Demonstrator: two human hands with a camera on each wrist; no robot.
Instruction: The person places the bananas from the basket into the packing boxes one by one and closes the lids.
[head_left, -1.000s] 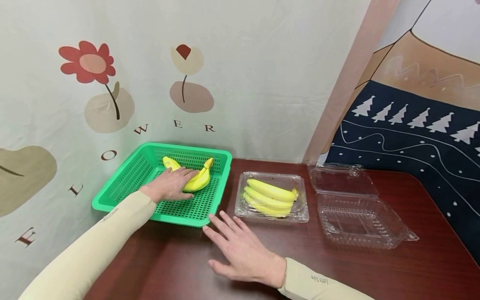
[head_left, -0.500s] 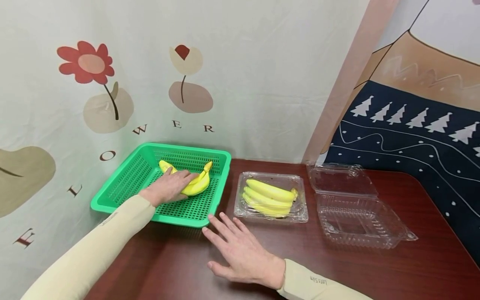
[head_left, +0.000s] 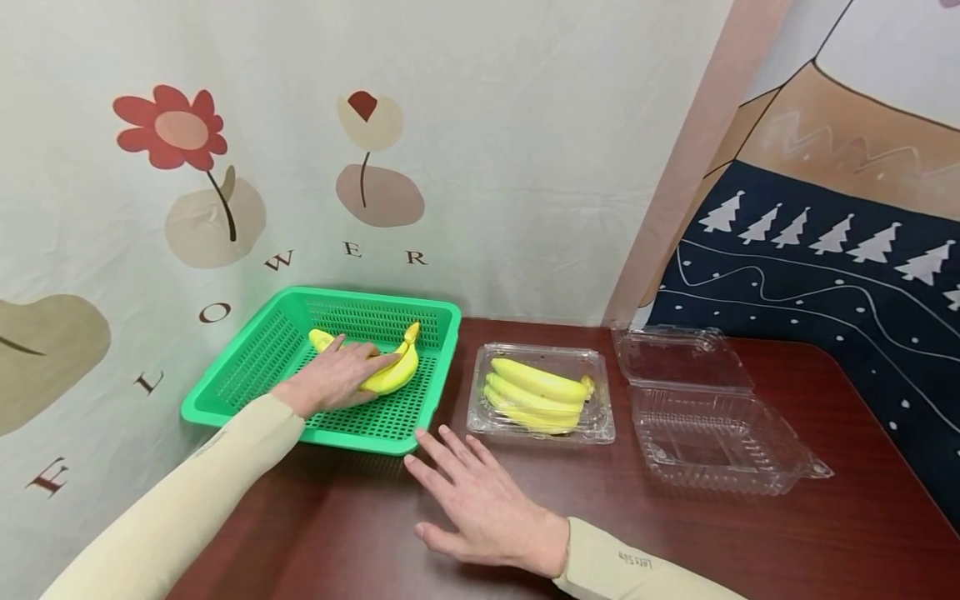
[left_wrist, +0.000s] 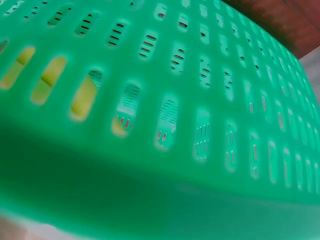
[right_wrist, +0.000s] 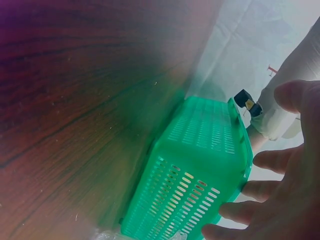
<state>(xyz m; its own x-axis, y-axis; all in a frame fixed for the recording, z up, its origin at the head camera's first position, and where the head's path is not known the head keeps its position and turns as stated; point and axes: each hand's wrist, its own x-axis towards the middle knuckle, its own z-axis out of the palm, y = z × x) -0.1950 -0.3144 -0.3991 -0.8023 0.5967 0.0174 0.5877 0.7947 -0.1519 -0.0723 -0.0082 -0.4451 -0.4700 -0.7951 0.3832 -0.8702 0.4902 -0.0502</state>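
In the head view, a bunch of yellow bananas (head_left: 401, 377) lies inside the green slotted basket (head_left: 360, 442). My left hand (head_left: 330, 379) reaches over the basket's near rim and grips the bunch from above, hiding its middle. The stem end points to the back right. Through the slots of the basket wall in the left wrist view, bits of yellow banana (left_wrist: 47, 82) show; the hand's grip is out of sight there. My right hand (head_left: 487, 508) has its fingers spread, fingertips right by the basket's near right corner; the right wrist view shows those fingers (right_wrist: 265, 190) beside the rim.
Right of the basket, a transparent plastic clamshell (head_left: 606, 433) holds another bunch of bananas (head_left: 536, 387) under its lid. Farther right stands a second transparent clamshell (head_left: 720, 454), lid folded back. All rest on a dark red-brown table (head_left: 825, 533) against a printed curtain (head_left: 540, 167).
The bananas in the basket have shifted a little left and toward the near side, along with my left hand, whose fingers now bend more around them. My right hand has stayed put.
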